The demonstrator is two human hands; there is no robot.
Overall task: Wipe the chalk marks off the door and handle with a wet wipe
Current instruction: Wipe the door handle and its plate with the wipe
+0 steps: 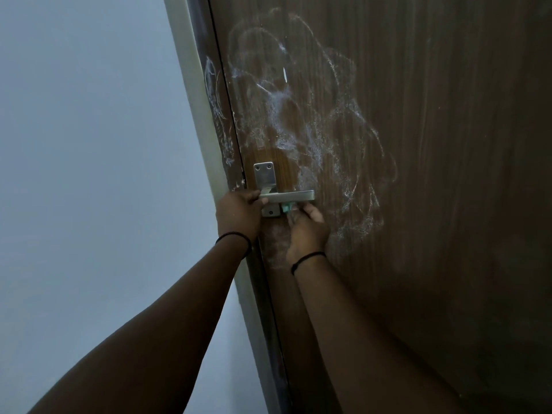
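From the head camera, a dark brown door (418, 144) with fine vertical wood grain fills the right side. White chalk marks (298, 121) loop and smear across it in powdery swirls, thickest above and to the right of the handle (294, 196), with fainter scribbles on the door frame (191, 94) to the left. The handle is a flat, brushed-metal lever on a rectangular metal plate (263, 174) with two screws at the top. A small patch of door around the plate looks smoother and cleaner than the rest.

The left hand (237, 212) is curled around the inner end of the lever, fingers closed on it. The right hand (307, 231) sits just under the lever, fingers bunched and pinching a pale teal wet wipe (286, 208) against the underside of the handle; most of the wipe is hidden by the fingers. Each wrist wears a thin black band (233, 236). The pale grey wall (89, 144) at left is plain and smooth. Lighting is dim, so the lower door is hard to make out.
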